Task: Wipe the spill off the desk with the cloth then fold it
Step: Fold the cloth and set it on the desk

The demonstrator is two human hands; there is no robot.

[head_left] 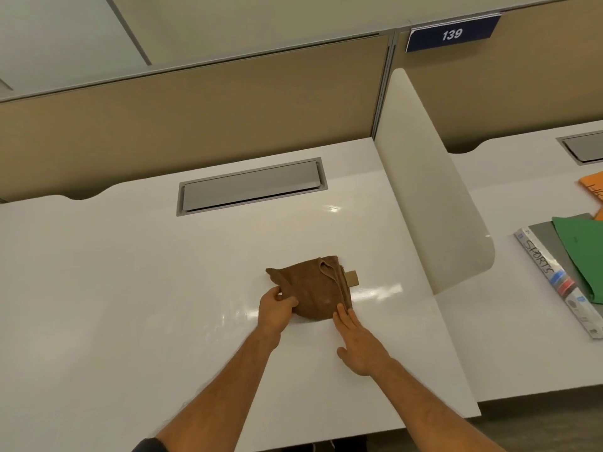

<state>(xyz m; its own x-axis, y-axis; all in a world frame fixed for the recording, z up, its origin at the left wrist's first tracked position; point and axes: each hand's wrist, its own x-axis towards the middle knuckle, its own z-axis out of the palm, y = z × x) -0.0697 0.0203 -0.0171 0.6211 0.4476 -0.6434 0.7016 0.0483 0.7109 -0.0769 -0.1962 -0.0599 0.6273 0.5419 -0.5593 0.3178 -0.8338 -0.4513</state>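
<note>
- A small brown terry cloth (313, 290), folded into a rough bundle with a tan label sticking out at its right edge, lies on the glossy white worktop (130, 288), a little right of the middle and near the front
- The left hand (275, 309) pinches the cloth's near-left edge, thumb on top and fingers curled under the fabric
- The right hand (357, 340) lies flat with straight fingers, the fingertips pressing on the cloth's near-right corner, the palm resting on the worktop
- Behind the cloth, a grey rectangular cable hatch (251, 185) is set into the worktop
- A curved white divider panel (430, 197) stands at the worktop's right edge
- Beyond the divider, on the neighbouring white desk (509, 337), lie a plastic-wrapped packet marked "SPORTS" (559, 282), a green paper folder (584, 252) and some orange paper (594, 189)
- A blue sign reading 139 (452, 34) hangs on the beige partition wall (195, 119)
</note>
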